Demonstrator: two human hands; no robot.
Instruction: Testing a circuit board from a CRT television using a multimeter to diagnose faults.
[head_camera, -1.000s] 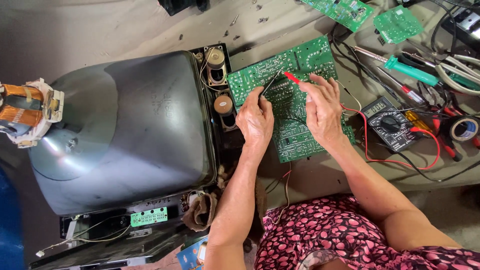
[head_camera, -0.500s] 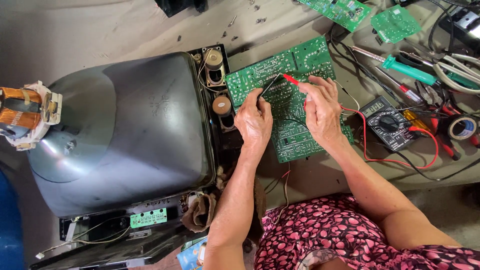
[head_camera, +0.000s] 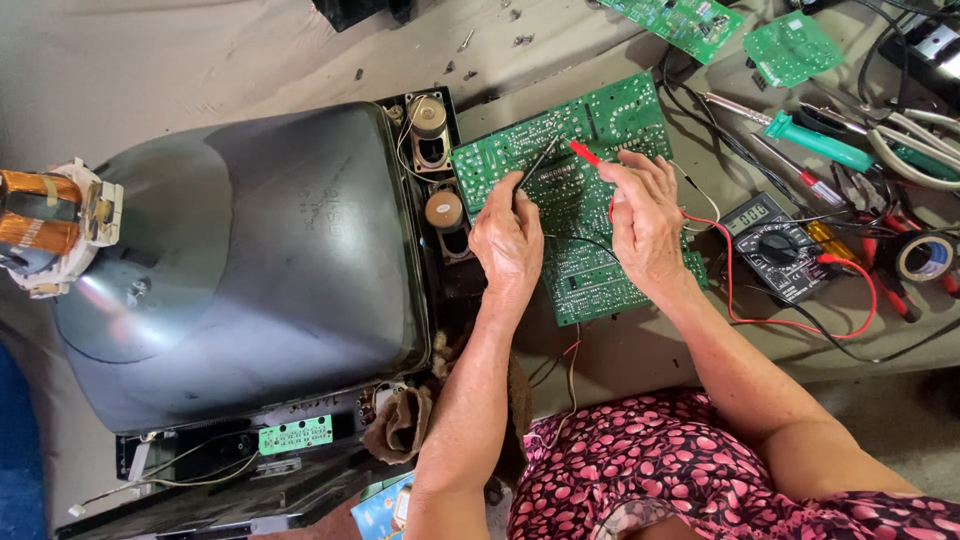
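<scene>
dusty tabletop (head_camera: 200, 60), flat green circuit board (head_camera: 590, 230)

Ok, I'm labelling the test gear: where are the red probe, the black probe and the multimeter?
red probe (head_camera: 585, 152), head view, on its red handle.
black probe (head_camera: 538, 163), head view, on its thin black shaft.
multimeter (head_camera: 778, 247), head view, on its round dial.

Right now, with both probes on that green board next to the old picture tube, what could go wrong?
The black probe in the left hand and the red probe in the right hand meet close together on the circuit board; a slip might bridge neighbouring joints. The red lead loops to the multimeter under the right forearm and could snag. The bare picture tube sits right beside the left arm, perhaps easy to knock.
</scene>
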